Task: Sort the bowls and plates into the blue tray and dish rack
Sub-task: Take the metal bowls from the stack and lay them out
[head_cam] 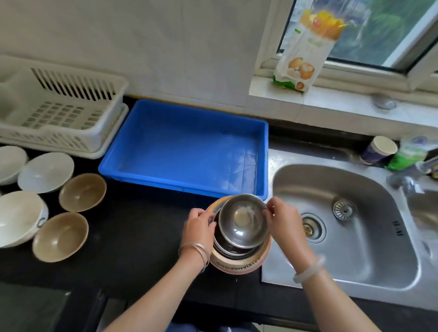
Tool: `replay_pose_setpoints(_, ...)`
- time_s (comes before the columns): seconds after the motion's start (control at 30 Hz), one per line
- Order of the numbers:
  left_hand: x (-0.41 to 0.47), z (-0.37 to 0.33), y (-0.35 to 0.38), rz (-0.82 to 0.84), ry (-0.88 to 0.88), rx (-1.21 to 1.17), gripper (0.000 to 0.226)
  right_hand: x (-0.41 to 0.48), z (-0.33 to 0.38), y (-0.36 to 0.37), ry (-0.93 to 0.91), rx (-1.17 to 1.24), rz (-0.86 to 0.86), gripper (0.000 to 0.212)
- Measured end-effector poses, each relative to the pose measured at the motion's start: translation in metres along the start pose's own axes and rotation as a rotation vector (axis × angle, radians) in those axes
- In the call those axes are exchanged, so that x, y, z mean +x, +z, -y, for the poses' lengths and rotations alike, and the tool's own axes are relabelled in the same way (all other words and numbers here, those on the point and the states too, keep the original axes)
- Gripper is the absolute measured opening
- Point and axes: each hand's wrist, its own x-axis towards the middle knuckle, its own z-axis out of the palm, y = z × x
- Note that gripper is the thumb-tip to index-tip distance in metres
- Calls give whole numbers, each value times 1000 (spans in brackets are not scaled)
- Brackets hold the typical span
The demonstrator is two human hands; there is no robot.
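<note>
A stack of dishes stands on the black counter in front of the blue tray [186, 152]: a steel bowl [242, 221] on top of dark dishes, all inside a large orange-rimmed bowl [239, 263]. My left hand [199, 225] holds the stack's left rim. My right hand [282, 217] pinches the steel bowl's right rim. The blue tray holds nothing. A white dish rack [49, 103], also with nothing in it, stands at the back left. White bowls [45, 172] and two tan bowls [82, 192] sit on the counter at the left.
A steel sink [343, 225] lies right of the stack, with a faucet [406, 181] at its far side. A paper cup [379, 149] and a green bottle [407, 156] stand behind the sink. A food package [306, 52] leans on the window sill.
</note>
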Motion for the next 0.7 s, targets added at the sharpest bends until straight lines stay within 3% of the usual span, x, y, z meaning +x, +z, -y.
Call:
replay_pose_setpoints(0.33,2,-15,-3,-25,-52,-51,5,4,-11,-21,77,87,-7,3)
replay_pose_setpoints(0.7,4,-13,-31,-63,-107,-263,10,7,10,-45,60,266,67,10)
